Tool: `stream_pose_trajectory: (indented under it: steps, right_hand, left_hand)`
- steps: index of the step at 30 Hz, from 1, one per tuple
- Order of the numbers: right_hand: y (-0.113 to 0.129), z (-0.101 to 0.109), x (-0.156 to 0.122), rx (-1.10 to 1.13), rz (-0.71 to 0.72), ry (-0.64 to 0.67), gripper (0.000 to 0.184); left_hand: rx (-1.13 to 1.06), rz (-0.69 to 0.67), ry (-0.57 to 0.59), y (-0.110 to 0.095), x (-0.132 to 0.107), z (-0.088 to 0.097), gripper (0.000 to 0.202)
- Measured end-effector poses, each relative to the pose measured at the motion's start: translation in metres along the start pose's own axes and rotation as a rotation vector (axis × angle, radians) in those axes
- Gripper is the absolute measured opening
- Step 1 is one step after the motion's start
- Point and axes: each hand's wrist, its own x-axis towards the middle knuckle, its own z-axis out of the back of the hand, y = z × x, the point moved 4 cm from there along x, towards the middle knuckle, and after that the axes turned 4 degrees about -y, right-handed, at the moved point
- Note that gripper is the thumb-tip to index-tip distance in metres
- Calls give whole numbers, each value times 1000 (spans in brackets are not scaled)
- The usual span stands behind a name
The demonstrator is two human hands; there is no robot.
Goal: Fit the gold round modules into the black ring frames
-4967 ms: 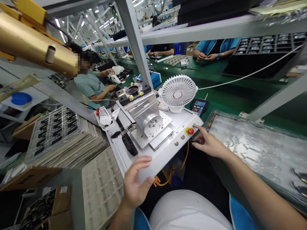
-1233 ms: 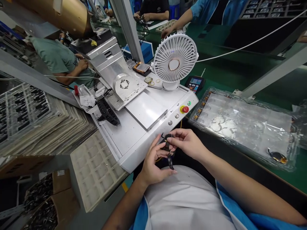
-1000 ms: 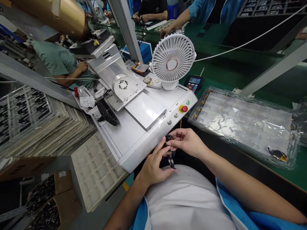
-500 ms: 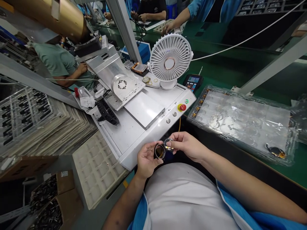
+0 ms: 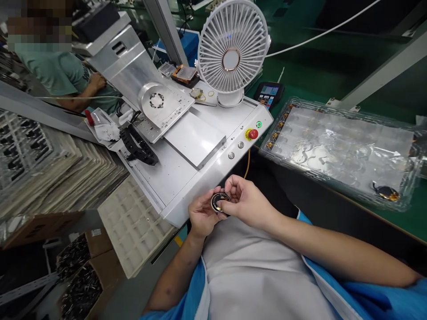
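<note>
One thumb point(image 5: 228, 207) of my right hand point(image 5: 248, 202) rests on one round black part point(image 5: 216, 198); whether the other fingers grip, I cannot tell. My left hand point(image 5: 202, 218) is clamped on its rim, near one white machine point(image 5: 167, 175), which carries two silver buttons point(image 5: 240, 145) and one fan point(image 5: 231, 49).

A round black part point(image 5: 218, 197), pale-rimmed, faces upward.

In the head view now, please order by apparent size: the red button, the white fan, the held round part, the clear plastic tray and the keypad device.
1. Clear plastic tray
2. White fan
3. Keypad device
4. Round part, partly hidden
5. Red button

This is apparent size only; distances from the camera differ.
</note>
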Motion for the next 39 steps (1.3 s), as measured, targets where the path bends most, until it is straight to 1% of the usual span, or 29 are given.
stream_pose_trajectory:
  steps: [5, 11, 14, 17, 22, 27, 33, 39]
  right_hand:
    - [-2, -3, 0, -19, 2, 15, 34]
    - [-2, -4, 0, -12, -8, 43, 34]
    - [-2, -4, 1, 2, -6, 31, 34]
    - [-2, -5, 2, 25, -11, 29, 34]
    - [-1, -6, 2, 47, -24, 23, 35]
    - [2, -7, 0, 38, -34, 41, 34]
    - [3, -5, 0, 8, -30, 18, 34]
    - [1, -5, 1, -17, -2, 23, 33]
  left_hand:
    - [24, -1, -55, 3, -1, 5, 59]
    - [23, 39, -92, 4, -1, 6, 59]
    - [6, 36, -96, 3, -1, 6, 59]
    - [11, 12, -76, 4, -2, 6, 59]
    - [39, 2, -114, 7, -4, 11, 61]
    - [80, -17, -103, 5, -3, 9, 63]
    - [161, 4, -156, 9, -5, 14, 69]
    - [138, -31, -103, 10, -5, 15, 67]
